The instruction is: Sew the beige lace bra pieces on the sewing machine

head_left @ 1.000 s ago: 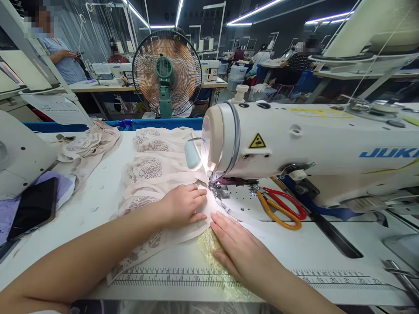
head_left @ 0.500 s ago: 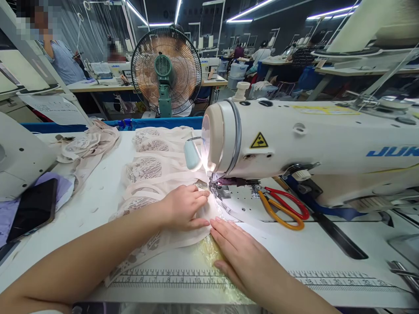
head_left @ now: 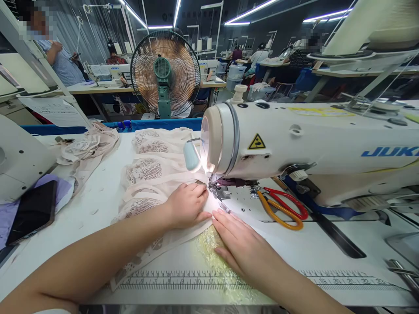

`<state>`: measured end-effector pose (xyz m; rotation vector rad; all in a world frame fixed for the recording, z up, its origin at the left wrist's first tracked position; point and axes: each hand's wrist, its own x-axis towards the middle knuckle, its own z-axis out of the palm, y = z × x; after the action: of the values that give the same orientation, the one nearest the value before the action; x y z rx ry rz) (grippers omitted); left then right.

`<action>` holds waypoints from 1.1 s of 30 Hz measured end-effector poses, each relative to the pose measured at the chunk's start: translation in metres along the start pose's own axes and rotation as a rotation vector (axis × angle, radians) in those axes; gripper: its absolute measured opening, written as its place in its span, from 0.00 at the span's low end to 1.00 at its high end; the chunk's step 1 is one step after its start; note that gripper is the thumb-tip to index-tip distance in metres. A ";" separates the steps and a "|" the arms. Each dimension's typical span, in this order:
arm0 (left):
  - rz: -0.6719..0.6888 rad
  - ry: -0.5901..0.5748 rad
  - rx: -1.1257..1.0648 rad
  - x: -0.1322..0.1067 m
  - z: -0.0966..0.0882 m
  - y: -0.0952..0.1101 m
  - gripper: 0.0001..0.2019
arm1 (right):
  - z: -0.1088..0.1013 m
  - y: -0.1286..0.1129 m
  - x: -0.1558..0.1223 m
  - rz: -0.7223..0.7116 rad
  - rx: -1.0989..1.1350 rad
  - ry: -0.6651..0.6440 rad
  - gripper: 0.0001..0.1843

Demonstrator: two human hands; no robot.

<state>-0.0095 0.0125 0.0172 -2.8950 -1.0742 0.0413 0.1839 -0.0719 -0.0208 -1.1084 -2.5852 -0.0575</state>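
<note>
I've L hand point(head_left: 188, 205) and R hand point(head_left: 240, 246) pressed flat, grips open, on lace fabric point(head_left: 144, 168) at presser foot point(head_left: 216, 192), on desk point(head_left: 98, 205). Risk: L fingertips point(head_left: 200, 188) v. near it; feeding fabric could drag them in.

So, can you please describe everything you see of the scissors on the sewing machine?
The scissors lie flat on the white bed of the sewing machine, under its arm, just right of the needle area. One handle loop is red, the other orange, both seemingly plastic, at the right end. The blades point left toward the needle and are hard to see. No hand touches them; the right hand rests nearby, apart.
</note>
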 end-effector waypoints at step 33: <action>0.120 0.070 -0.053 -0.001 0.001 -0.009 0.22 | -0.005 -0.001 -0.001 -0.018 -0.021 0.085 0.22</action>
<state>-0.0158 0.0187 0.0168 -2.9803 -0.9030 -0.0839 0.1850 -0.0738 -0.0162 -1.0660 -2.5250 -0.1338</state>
